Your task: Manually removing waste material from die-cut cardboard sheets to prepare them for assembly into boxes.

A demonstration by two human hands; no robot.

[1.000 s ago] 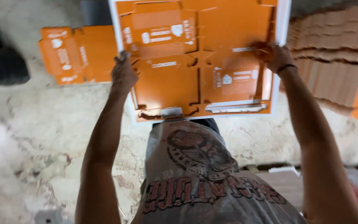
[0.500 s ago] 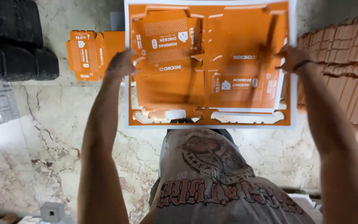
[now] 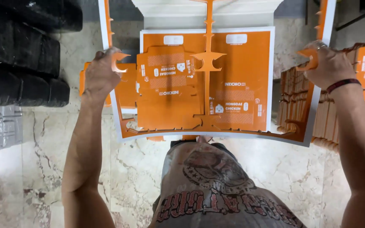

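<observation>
Waste cardboard from a die-cut sheet hangs between both hands as an open orange-and-white frame (image 3: 210, 133), lifted above a stack of printed sheets (image 3: 241, 76). The left hand (image 3: 100, 76) is clenched around the frame's left strip beside a curled orange tab; the right hand (image 3: 328, 65) grips the right strip the same way, a dark band on its wrist. A thin central spine of the frame (image 3: 208, 63) runs down the middle, and the box blanks are gone from the openings on either side of it, so the stripping of this sheet looks done, judging by the bare skeleton.

Through the openings the top sheet of the stack shows, with its box shapes in place and a white border all round; that sheet reads as not yet stripped, and how many lie under it cannot be told. Loose orange blanks (image 3: 125, 90) lie just left of the stack, partly behind the frame. On the right, a tall pile of flat blanks (image 3: 294, 97) stands edge-on, which suggests a good share of the work is finished. Dark stacked objects (image 3: 22, 63) sit well apart on the marble floor (image 3: 140, 173).
</observation>
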